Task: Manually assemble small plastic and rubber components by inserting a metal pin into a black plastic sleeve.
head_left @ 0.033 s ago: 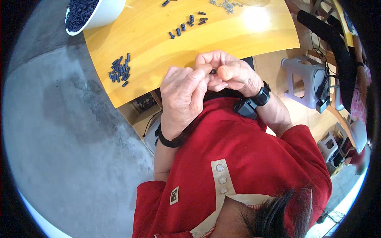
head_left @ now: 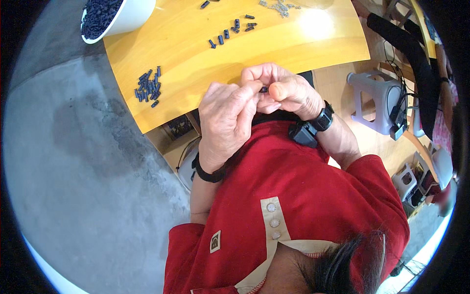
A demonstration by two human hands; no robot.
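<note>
Just over the front edge of the yellow table (head_left: 196, 54), my two hands meet fingertip to fingertip. A small black part (head_left: 264, 89) peeks out between them, mostly covered by the fingers. My left hand (head_left: 223, 120) is closed in a pinch at one side of it. From the other side my right hand (head_left: 289, 93) pinches it with thumb and curled fingers. Several black cylindrical parts (head_left: 226, 34) lie loose beyond my hands. At the table's left edge is a small heap of similar black parts (head_left: 148, 88).
A white tub (head_left: 128, 19) full of black pieces tilts at the far left. Small clear or silvery bits (head_left: 280, 7) lie at the far edge of view. A pale plastic stool (head_left: 369, 98) and another person's dark sleeve (head_left: 406, 46) are on the right. Below the table is an open compartment (head_left: 178, 128).
</note>
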